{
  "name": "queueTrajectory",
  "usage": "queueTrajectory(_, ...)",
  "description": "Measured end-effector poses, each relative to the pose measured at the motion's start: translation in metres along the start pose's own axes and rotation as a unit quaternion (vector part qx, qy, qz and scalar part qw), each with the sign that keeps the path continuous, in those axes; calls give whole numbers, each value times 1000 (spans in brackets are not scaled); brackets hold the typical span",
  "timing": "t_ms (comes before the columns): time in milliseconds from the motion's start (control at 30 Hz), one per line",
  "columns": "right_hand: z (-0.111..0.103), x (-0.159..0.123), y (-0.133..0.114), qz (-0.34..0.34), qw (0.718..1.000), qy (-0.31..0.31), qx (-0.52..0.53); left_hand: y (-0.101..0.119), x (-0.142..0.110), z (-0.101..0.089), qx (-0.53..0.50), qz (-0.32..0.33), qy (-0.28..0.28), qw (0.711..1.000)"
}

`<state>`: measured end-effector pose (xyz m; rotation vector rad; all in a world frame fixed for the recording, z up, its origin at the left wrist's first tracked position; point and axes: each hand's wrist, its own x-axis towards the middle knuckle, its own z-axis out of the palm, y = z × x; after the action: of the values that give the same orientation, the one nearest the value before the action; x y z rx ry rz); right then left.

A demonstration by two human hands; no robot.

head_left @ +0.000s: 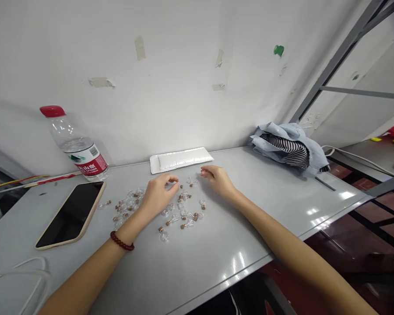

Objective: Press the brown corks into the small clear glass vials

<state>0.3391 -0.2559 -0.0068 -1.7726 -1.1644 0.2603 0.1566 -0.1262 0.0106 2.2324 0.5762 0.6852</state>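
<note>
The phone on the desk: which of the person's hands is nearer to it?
Left. The left hand is right of the phone, not touching it; the right hand is farther right, past the left hand.

Only legible text: "山泉" and "SPRING" on the red label [92,164] of the plastic water bottle [72,139], at ten o'clock from my hands.

Brown corks [160,229] top the clear glass vials [164,236] on the pale grey counter [236,245]; a dark red bead bracelet [122,241] shows, and pale blue cloth [269,135] with black-and-white stripes [287,151] sits by the counter's back edge.
</note>
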Motion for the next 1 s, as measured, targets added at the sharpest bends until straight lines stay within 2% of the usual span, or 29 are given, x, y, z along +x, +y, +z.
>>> queueTrajectory(133,0,-10,-16,46,993,-41,103,1,-5,-2,-110,-39,27,993)
queueTrajectory(233,1,-18,-29,64,980,-88,169,8,-15,8,-179,-55,34,982)
queueTrajectory(400,5,-29,-38,111,918,-176,338,33,-37,28,-264,-90,75,957)
queueTrajectory(500,9,-33,-40,132,894,-213,372,41,-43,32,-313,-102,115,937)
queueTrajectory(633,11,-36,-42,153,876,-227,398,40,-41,31,-298,-103,145,938)
queueTrajectory(833,11,-36,-44,158,869,-228,409,39,-39,28,-279,-107,130,945)
queueTrajectory(1000,12,-37,-45,154,869,-225,412,37,-43,30,-246,-52,130,959)
